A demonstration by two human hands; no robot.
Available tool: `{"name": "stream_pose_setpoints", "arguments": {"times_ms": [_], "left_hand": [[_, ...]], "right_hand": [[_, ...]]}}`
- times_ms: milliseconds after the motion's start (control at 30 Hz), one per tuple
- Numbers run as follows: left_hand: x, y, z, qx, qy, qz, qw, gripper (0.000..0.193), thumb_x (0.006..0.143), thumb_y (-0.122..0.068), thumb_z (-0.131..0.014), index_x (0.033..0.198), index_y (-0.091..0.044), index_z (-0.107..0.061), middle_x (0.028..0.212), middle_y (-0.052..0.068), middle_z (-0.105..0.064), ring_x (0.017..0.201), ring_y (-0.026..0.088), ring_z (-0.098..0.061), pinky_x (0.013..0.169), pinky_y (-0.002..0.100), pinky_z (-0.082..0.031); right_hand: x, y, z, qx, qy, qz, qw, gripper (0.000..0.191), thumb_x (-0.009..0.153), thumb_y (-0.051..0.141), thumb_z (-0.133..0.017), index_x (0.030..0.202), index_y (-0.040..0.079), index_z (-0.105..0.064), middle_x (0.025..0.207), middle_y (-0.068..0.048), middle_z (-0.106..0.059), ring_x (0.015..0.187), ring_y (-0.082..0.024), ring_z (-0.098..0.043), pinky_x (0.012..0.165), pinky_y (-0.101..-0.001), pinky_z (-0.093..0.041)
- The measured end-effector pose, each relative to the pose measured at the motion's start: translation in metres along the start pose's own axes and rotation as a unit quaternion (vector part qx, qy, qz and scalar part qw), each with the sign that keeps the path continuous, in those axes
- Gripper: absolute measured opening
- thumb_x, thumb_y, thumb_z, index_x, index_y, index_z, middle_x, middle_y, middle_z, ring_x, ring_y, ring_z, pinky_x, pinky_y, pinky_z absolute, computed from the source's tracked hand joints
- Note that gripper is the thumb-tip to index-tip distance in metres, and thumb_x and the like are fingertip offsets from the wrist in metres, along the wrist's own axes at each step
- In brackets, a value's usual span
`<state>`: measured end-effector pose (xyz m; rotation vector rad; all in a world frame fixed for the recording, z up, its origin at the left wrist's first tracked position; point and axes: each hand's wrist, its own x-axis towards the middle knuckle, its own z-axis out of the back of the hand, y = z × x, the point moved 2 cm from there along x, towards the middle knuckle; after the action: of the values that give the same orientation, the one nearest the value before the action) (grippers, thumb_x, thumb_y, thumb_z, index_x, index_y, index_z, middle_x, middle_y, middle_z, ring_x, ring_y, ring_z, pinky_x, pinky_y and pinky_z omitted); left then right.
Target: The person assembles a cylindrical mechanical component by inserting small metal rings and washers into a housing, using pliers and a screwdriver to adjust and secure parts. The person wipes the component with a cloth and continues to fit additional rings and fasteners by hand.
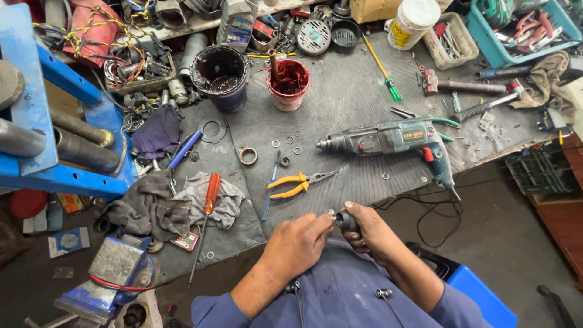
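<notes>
At the lower centre of the frame, the right hand [371, 234] closes around a small dark cylindrical part [347, 220], holding it just above the near edge of the workbench mat [340, 97]. The left hand [296, 244] meets it from the left, its fingertips [328, 220] pinched at the part's end; whether they grip something tiny there is too small to tell. Just above the hands, yellow-handled pliers [297, 184] lie on the mat. To the upper right of them rests a teal rotary hammer drill [398, 143], its nose pointing left. An orange-handled screwdriver [208, 206] lies on grey rags [182, 203] at the left. A red pot [288, 85] and a dark bucket [220, 76] stand near the upper centre.
</notes>
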<state>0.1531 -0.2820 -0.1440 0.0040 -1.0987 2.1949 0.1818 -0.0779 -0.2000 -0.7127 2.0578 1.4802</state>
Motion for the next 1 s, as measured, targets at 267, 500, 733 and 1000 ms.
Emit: {"name": "stream_pose_setpoints", "arguments": {"times_ms": [267, 500, 733, 1000], "left_hand": [[-0.002, -0.006, -0.001, 0.05, 0.012, -0.035, 0.998, 0.018, 0.088, -0.013, -0.071, 0.106, -0.012, -0.069, 0.077, 0.008, -0.058, 0.064, 0.029, -0.067, 0.055, 0.043, -0.053], [-0.001, -0.008, -0.002, -0.084, 0.049, 0.042, 0.994, 0.011, 0.094, -0.017, -0.07, 0.1, -0.009, -0.066, 0.088, 0.01, -0.072, 0.077, 0.036, -0.07, 0.064, 0.046, -0.054], [-0.001, -0.004, -0.003, -0.235, 0.124, 0.145, 0.953, 0.02, 0.091, -0.019, -0.071, 0.104, -0.005, -0.07, 0.098, 0.012, -0.077, 0.094, 0.026, -0.075, 0.082, 0.034, -0.057], [-0.006, 0.007, -0.027, -0.443, 0.119, 0.21, 0.864, 0.017, 0.092, -0.01, -0.074, 0.103, 0.0, -0.066, 0.1, 0.002, -0.07, 0.1, 0.007, -0.067, 0.088, 0.025, -0.055]], "right_hand": [[0.011, -0.009, 0.022, 0.016, 0.091, -0.121, 0.988, 0.061, 0.101, 0.058, -0.04, 0.062, 0.012, -0.048, 0.046, 0.006, -0.031, 0.033, -0.007, -0.022, 0.032, -0.0255, -0.015], [0.006, -0.008, 0.018, -0.043, 0.021, -0.031, 0.998, 0.048, 0.101, 0.049, -0.046, 0.073, 0.011, -0.053, 0.049, 0.005, -0.035, 0.038, -0.007, -0.025, 0.035, -0.0267, -0.017], [0.0, -0.014, 0.008, -0.029, 0.041, 0.102, 0.993, 0.044, 0.101, 0.045, -0.047, 0.089, 0.006, -0.063, 0.055, 0.002, -0.041, 0.043, -0.006, -0.031, 0.039, -0.025, -0.022], [0.002, -0.028, 0.008, -0.068, -0.03, 0.289, 0.954, 0.032, 0.097, 0.037, -0.059, 0.1, 0.005, -0.063, 0.073, -0.001, -0.055, 0.06, -0.007, -0.046, 0.053, -0.0234, -0.037]]}}
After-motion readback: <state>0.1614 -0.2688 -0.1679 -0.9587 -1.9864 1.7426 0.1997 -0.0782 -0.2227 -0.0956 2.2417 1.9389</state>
